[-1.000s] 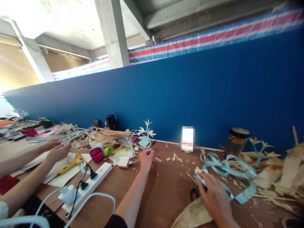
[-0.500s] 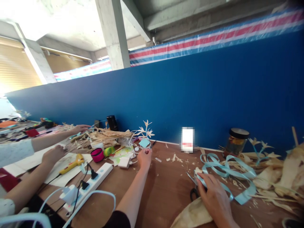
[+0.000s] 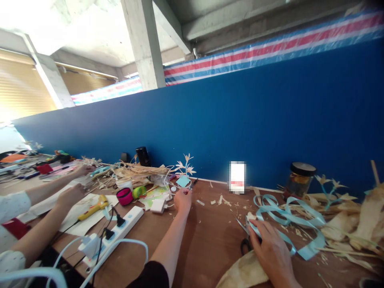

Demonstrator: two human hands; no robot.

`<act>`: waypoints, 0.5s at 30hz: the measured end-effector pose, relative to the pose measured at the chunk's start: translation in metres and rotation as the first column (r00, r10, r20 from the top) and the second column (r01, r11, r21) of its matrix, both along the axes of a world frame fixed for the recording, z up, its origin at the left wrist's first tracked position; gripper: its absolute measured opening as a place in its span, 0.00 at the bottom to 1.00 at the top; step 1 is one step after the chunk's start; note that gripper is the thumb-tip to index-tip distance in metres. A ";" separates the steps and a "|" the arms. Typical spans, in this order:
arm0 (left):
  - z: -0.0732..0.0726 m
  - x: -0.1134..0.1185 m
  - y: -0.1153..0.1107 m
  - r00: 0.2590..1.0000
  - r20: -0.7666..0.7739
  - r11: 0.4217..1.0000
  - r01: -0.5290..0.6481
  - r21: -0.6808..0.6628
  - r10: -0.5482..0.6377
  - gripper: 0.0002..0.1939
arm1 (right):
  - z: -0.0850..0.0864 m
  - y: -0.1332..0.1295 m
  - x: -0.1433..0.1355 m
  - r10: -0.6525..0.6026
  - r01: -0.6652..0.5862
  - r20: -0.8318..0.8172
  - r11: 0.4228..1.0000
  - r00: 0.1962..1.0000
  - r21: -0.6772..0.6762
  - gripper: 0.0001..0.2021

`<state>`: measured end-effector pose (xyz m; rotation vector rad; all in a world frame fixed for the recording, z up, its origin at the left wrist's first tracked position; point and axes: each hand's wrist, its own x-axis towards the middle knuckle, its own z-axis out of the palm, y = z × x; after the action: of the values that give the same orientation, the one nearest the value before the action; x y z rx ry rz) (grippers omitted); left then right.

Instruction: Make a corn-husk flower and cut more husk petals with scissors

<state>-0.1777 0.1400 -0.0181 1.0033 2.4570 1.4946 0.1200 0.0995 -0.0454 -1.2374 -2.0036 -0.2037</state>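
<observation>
My left hand (image 3: 182, 201) is stretched forward over the table, its fingertips pinched together; whatever they hold is too small to make out. A dark pen-like stick (image 3: 194, 183) and a light blue square of paper (image 3: 183, 181) lie just beyond it. My right hand (image 3: 271, 246) is closed with a light blue ribbon (image 3: 255, 229) between thumb and fingers. More ribbon loops (image 3: 312, 218) spread to its right. Scissors (image 3: 245, 245) with dark handles lie beside and partly under this hand. A pale dried husk (image 3: 243, 270) lies below it.
A co-worker's hands (image 3: 73, 194) are over papers at left. Nearby are a yellow glue gun (image 3: 93, 209), a white power strip (image 3: 129, 224) with cables, and dried strips (image 3: 138, 173). A lidded jar (image 3: 298, 180) and husks (image 3: 339, 230) stand right. A blue partition (image 3: 210, 128) closes the back.
The co-worker's far hand has drawn back to the left from the dried strips. Both of my hands stay where they were.
</observation>
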 end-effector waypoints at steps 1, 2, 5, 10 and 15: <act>-0.001 -0.001 0.000 1.000 0.000 1.000 -0.010 -0.008 0.010 0.06 | -0.001 0.000 0.000 0.000 0.000 0.000 1.000 1.000 -0.010 0.13; -0.001 -0.001 0.000 1.000 0.001 1.000 -0.018 -0.015 0.018 0.06 | -0.001 0.000 0.000 0.001 -0.001 0.002 1.000 1.000 -0.019 0.13; -0.003 -0.002 0.001 0.999 0.010 0.999 -0.039 -0.027 0.039 0.06 | -0.002 0.000 0.000 0.003 -0.003 0.000 1.000 1.000 -0.025 0.13; -0.006 -0.003 0.003 0.999 0.030 0.999 -0.041 -0.001 0.041 0.06 | 0.000 0.000 0.000 0.014 -0.014 -0.014 1.000 1.000 0.006 0.14; -0.007 -0.003 0.003 0.998 0.054 0.993 0.010 0.117 -0.016 0.07 | 0.000 0.001 0.000 0.009 -0.009 -0.011 1.000 1.000 0.004 0.14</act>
<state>-0.1809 0.1429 -0.0254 0.9807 2.3452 1.6558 0.1200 0.1004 -0.0457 -1.2242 -1.9986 -0.1955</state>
